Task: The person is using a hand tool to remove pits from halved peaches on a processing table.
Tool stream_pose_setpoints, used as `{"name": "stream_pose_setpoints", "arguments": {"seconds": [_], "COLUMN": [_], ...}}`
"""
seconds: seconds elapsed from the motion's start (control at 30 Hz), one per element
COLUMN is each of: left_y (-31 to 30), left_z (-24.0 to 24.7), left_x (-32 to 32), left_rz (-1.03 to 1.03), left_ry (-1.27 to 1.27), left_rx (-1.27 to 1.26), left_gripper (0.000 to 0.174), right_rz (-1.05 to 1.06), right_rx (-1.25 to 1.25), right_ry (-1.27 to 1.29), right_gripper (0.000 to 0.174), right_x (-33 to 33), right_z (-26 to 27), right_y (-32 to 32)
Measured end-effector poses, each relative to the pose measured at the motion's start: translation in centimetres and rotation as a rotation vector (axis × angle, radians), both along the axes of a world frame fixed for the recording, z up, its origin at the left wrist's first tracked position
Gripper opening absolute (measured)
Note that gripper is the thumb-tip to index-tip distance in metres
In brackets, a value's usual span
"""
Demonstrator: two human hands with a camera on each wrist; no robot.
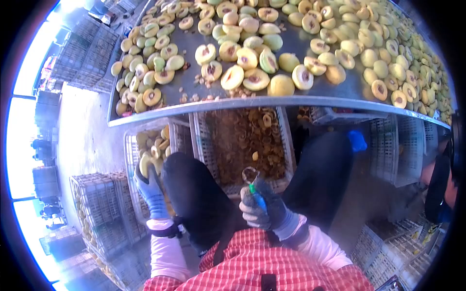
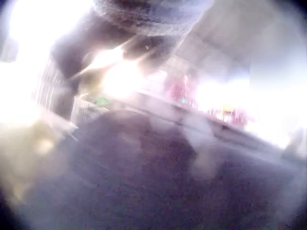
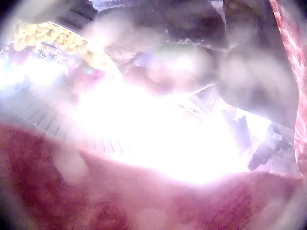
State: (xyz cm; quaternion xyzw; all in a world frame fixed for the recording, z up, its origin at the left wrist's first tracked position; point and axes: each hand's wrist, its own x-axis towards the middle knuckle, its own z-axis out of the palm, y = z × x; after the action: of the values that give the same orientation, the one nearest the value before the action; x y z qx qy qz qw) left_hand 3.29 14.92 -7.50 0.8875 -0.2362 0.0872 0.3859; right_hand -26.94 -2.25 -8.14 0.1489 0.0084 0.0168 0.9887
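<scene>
In the head view the gloved left hand (image 1: 153, 191) is over the left crate (image 1: 130, 160), beside the left knee. A yellow fruit piece (image 1: 144, 165) sits between its thumb and fingers, which curve round it. The gloved right hand (image 1: 264, 208), between the knees, grips a tool by its blue and green handle (image 1: 258, 198); a metal loop (image 1: 250, 174) sticks out toward the middle crate. In the left wrist view a blurred dark glove (image 2: 153, 17) shows at the top. Glare hides much of the right wrist view, where the dark glove (image 3: 168, 28) is above.
Halved yellow fruits (image 1: 255, 80) cover much of the metal table (image 1: 194, 104) ahead. Below its edge, the middle crate (image 1: 286, 140) holds brown scraps (image 1: 242, 145). Stacked crates (image 1: 104, 208) stand at the left, others (image 1: 393, 150) at the right. A blue item (image 1: 357, 140) is near the right knee.
</scene>
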Motion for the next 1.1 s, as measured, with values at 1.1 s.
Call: {"name": "stream_pose_setpoints", "arguments": {"seconds": [1.1], "left_y": [-17.9], "left_z": [4.2], "left_x": [-16.0], "left_rz": [-0.717], "left_ry": [1.007], "left_rx": [-0.389], "left_gripper": [0.041], "right_rz": [-0.437], "right_rx": [-1.561], "right_ry": [0.873], "right_gripper": [0.027], "right_x": [1.4], "right_z": [1.8], "right_y": [-3.2]}}
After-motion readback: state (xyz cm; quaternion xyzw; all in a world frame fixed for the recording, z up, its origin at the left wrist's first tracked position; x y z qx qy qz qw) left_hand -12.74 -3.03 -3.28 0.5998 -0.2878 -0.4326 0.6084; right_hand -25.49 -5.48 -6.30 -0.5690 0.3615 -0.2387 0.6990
